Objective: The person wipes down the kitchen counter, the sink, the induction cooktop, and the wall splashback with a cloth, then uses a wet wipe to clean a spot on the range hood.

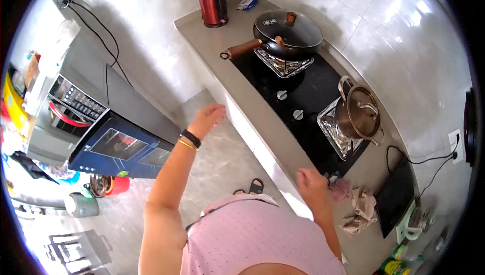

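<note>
My left hand (206, 119), with a dark wristband and a yellow bracelet, is raised over the floor between the fridge and the counter. Its fingers are loosely curled and hold nothing that I can see. My right hand (312, 186) is over the counter's front edge, beside a crumpled pinkish cloth (340, 190); whether it touches the cloth is unclear. Ahead, a lidded black wok (288, 34) with a wooden handle rests on the far burner of the black gas hob (265, 85). A lidded metal pot (354, 114) stands tilted in view on the nearer burner.
A red electric kettle (214, 7) and a small packet (247, 4) stand at the counter's far corner. Beige cloths (362, 206), a black flat panel (396, 195) and bottles (396, 265) lie to the right. The grey appliance (140, 96) is at the left, with a red bucket (119, 186) beyond.
</note>
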A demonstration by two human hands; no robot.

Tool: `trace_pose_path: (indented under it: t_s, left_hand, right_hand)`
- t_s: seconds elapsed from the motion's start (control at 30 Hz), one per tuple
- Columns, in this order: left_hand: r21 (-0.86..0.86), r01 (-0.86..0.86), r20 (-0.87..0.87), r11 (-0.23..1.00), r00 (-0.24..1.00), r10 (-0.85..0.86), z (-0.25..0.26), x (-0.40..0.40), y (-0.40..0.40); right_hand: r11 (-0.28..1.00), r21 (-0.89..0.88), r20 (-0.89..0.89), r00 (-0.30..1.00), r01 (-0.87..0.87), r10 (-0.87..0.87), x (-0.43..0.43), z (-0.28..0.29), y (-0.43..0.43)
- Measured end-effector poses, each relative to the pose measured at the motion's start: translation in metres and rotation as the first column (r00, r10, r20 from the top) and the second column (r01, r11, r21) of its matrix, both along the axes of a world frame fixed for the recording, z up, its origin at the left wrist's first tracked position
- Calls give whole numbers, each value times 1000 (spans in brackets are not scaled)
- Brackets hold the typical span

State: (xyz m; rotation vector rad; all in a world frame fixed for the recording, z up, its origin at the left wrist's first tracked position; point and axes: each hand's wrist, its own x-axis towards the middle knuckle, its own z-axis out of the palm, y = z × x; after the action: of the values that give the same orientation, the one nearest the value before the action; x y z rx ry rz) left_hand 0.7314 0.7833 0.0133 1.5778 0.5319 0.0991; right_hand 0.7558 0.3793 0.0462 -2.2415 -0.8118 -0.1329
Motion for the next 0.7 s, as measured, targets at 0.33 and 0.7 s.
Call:
trace_pose_path:
  t_s: [0.33,0.7]
  left_hand:
    - [-51,-110,82,993,990,114,42,44,64]
    - [-179,423,227,888,896,-381,76,153,116]
  right_hand:
    - [971,-47,-174,959,-234,222,71,-17,129]
    - [851,421,-752,646,314,134,121,-53,245]
